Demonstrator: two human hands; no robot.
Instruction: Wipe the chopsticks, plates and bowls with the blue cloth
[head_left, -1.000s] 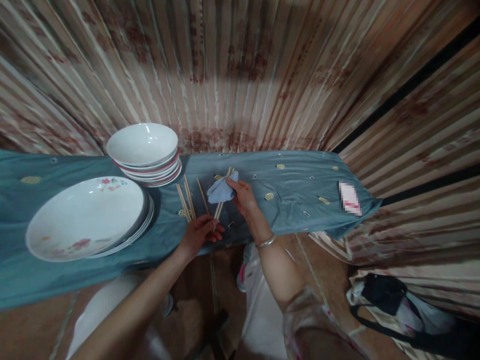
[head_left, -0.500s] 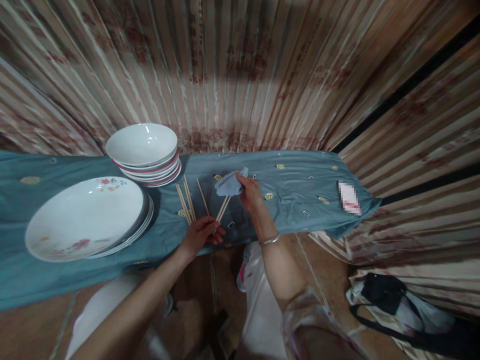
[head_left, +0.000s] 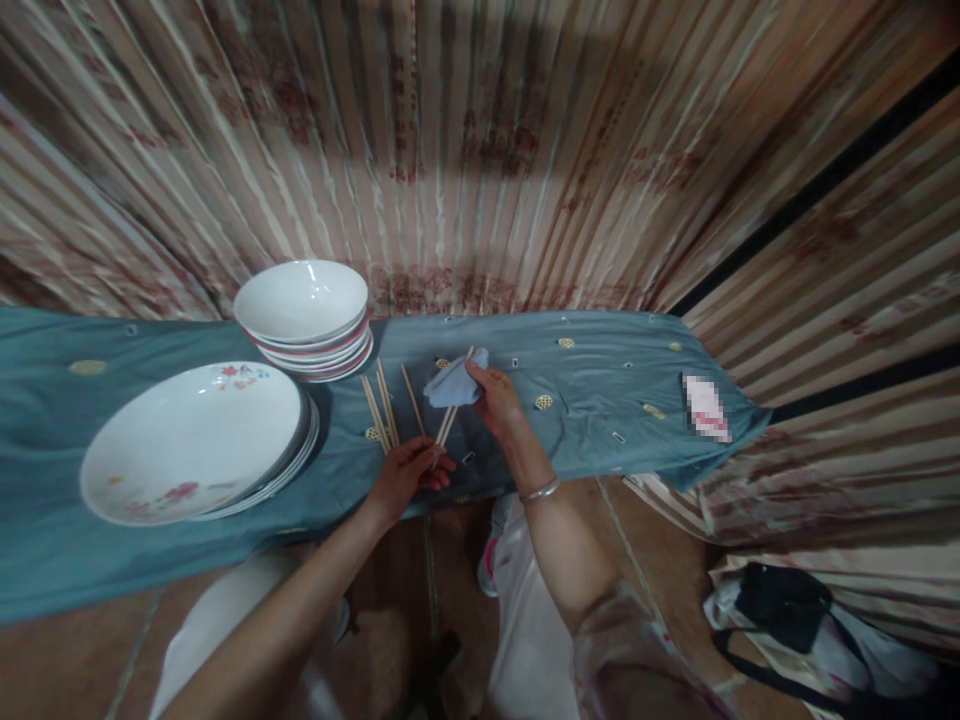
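Note:
My left hand [head_left: 409,474] is closed on the lower ends of a pair of wooden chopsticks [head_left: 447,425], which slant up and to the right. A light blue cloth [head_left: 451,384] lies over their upper part, pinched by my right hand [head_left: 496,398], which wears a silver bangle. The chopsticks' tips poke out just above the cloth. Left of these, several loose chopsticks [head_left: 385,402] rest on the table, their lower ends hidden behind my left hand. Another single chopstick [head_left: 412,398] lies between them and the cloth.
A stack of white bowls [head_left: 300,300] with red-rimmed pieces stands at the back left. In front of it sits a stack of large floral plates [head_left: 187,440]. The blue tablecloth [head_left: 577,440] carries a blurred pinkish packet [head_left: 706,408] at right. A bag [head_left: 787,610] lies low at right.
The cloth has slid slightly down the chopsticks, so their tips now show above it. My view has shifted a little, moving everything slightly right and down. Both hands keep their grip.

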